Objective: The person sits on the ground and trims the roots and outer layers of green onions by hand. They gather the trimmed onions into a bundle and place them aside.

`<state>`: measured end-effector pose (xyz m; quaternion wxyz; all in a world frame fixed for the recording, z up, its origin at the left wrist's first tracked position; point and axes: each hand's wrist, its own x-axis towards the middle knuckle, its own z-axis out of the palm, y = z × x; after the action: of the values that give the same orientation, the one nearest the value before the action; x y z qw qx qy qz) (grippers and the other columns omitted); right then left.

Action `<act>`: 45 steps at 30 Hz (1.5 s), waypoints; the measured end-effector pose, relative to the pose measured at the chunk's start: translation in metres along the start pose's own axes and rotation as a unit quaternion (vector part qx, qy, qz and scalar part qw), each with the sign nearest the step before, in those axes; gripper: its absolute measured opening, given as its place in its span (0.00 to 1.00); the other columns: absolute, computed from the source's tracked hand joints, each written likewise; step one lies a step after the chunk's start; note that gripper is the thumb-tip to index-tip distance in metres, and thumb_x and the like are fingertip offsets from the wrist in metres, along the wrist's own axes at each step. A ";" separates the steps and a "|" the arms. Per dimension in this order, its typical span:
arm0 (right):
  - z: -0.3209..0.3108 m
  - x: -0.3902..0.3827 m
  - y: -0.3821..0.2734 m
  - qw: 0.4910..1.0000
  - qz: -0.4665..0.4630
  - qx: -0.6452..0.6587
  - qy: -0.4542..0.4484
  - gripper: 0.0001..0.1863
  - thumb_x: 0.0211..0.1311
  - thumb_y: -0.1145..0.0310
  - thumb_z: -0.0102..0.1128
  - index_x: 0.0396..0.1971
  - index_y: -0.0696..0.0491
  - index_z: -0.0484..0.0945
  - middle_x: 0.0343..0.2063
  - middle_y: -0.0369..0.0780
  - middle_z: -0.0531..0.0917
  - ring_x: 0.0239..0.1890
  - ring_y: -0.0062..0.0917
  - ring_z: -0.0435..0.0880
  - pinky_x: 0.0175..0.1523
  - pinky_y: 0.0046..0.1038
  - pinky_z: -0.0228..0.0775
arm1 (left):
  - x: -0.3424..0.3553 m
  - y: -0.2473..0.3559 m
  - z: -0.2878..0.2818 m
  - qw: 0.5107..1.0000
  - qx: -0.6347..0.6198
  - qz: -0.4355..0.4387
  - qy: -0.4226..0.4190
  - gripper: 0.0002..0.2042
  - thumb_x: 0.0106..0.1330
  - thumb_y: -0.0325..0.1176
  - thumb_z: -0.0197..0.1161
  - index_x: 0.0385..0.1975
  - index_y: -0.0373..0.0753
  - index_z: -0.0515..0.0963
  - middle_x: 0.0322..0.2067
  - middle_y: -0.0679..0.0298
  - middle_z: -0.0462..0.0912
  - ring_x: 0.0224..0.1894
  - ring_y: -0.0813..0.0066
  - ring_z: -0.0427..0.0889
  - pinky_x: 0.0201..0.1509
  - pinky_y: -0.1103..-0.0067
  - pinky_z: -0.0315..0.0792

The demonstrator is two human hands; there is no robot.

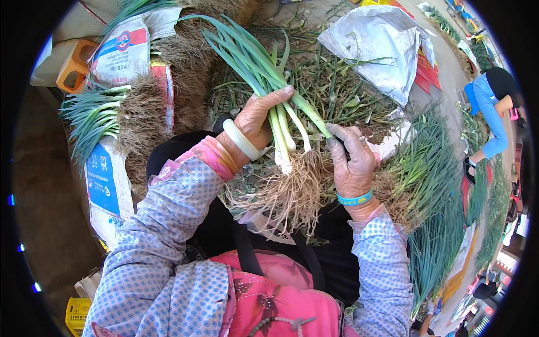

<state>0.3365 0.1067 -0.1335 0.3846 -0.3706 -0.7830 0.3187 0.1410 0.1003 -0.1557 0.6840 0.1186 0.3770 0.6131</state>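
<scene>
My left hand [256, 119] is closed round a small bunch of green onions [241, 53], thumb across the stalks. Their green leaves point away from me, and the white bases with long, tangled pale roots [286, 194] hang toward my lap. My right hand [355, 160] pinches the side of one green onion stalk [307, 109] between thumb and fingers, just right of the bunch. Something dark shows at those fingertips, too small to make out. The lower end of that stalk is hidden by the right fingers.
Stacked green onions with roots [137, 109] and printed sacks [119, 56] stand at left, near an orange crate [76, 66]. Leaf scraps [331, 84] litter the ground ahead, beside a white sack [376, 48]. More green onions [429, 208] lie at right. Another person [491, 121] bends farther right.
</scene>
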 end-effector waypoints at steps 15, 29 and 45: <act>0.003 -0.007 0.003 0.997 0.062 -0.041 -0.017 0.09 0.46 0.80 0.59 0.29 0.54 0.73 0.26 0.39 0.74 0.27 0.30 0.78 0.30 0.27 0.69 | -0.001 -0.005 0.004 0.998 0.050 0.038 -0.010 0.10 0.56 0.31 0.63 0.35 0.35 0.74 0.30 0.64 0.79 0.29 0.77 0.76 0.36 0.80 0.73; -0.033 -0.032 -0.006 0.940 0.238 0.182 -0.166 0.04 0.55 0.74 0.53 0.30 0.56 0.74 0.21 0.37 0.77 0.22 0.21 0.77 0.30 0.22 0.70 | 0.024 0.011 -0.021 1.000 0.007 0.004 0.027 0.12 0.61 0.34 0.57 0.40 0.35 0.74 0.29 0.62 0.78 0.30 0.72 0.78 0.36 0.76 0.76; -0.214 -0.142 0.257 0.769 0.629 -0.033 0.109 0.14 0.56 0.69 0.53 0.41 0.59 0.75 0.37 0.47 0.81 0.37 0.32 0.81 0.44 0.31 0.74 | 0.024 0.005 -0.013 0.997 -0.040 -0.052 0.043 0.13 0.58 0.26 0.56 0.41 0.29 0.67 0.28 0.64 0.72 0.29 0.74 0.73 0.39 0.80 0.75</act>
<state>0.6634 0.1700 -0.2794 0.1685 -0.8250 -0.3381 0.4203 0.1279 0.1202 -0.1701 0.7021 0.0454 0.3871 0.5959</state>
